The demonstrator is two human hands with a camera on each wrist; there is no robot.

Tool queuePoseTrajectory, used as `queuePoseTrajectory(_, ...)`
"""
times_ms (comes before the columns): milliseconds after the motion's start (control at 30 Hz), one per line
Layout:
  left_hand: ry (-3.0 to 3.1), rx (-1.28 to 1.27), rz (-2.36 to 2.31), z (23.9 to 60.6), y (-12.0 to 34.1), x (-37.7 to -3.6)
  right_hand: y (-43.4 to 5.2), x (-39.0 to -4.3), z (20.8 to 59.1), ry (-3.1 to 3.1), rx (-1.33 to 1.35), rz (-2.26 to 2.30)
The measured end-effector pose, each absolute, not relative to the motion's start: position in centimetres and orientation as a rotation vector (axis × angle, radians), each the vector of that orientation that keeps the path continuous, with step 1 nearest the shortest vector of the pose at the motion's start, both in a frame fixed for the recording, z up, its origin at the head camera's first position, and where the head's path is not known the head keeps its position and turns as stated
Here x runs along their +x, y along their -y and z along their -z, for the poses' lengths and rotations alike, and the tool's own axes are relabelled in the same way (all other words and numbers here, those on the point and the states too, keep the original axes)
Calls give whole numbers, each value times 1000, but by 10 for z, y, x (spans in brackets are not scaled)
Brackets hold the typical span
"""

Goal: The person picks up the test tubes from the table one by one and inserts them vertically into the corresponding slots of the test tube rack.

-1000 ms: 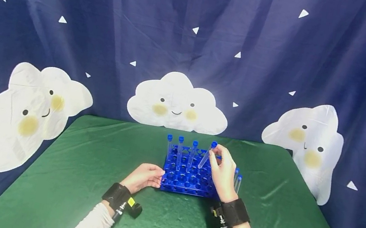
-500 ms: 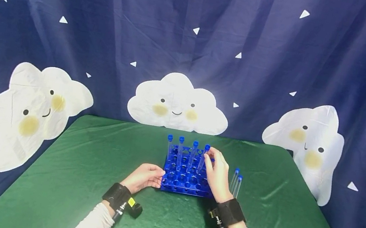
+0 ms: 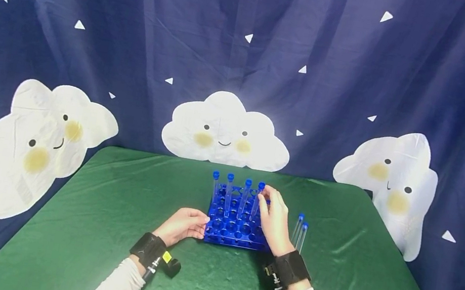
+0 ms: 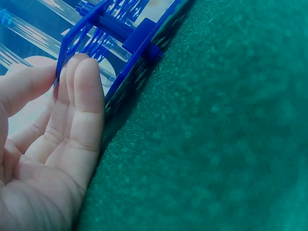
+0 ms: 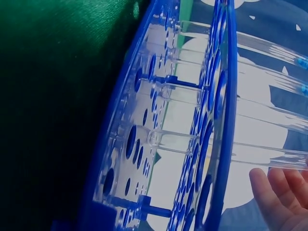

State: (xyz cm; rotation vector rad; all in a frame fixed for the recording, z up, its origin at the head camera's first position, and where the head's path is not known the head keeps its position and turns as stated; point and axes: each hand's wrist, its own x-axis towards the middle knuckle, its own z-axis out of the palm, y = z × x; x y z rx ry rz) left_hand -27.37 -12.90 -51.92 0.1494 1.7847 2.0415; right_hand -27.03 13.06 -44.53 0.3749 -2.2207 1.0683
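Observation:
A blue test-tube rack [image 3: 229, 231] [image 4: 139, 57] [image 5: 221, 96] stands mid-table on green cloth. In its back row stand three blue-capped clear tubes [image 3: 227, 193] and a fourth tube [image 3: 256, 203] [image 5: 269, 156] to their right. My right hand [image 3: 273, 218] pinches that fourth tube near its cap, thumb along its side; in the right wrist view its fingertips [image 5: 274, 192] lie just under the tube. With fingers and thumb straight, my left hand [image 3: 184, 224] [image 4: 72, 120] rests against the rack's left front corner.
Two more capped tubes [image 3: 300, 231] lie on the cloth just right of the rack, behind my right hand. The green table [image 3: 108, 227] ends at a dark blue curtain [image 3: 246, 65] printed with white clouds. Most rack holes hold nothing.
My right hand has brought the tilted fourth tube left and down into the rack's back row, where it now stands nearly upright. The left hand has stayed at the rack's corner.

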Motion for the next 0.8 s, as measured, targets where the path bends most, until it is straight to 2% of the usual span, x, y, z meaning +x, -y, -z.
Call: queuePoseTrajectory(800, -1791, 140, -2036, 519, 129, -274, -138, -274, 438, 2259, 355, -1133)
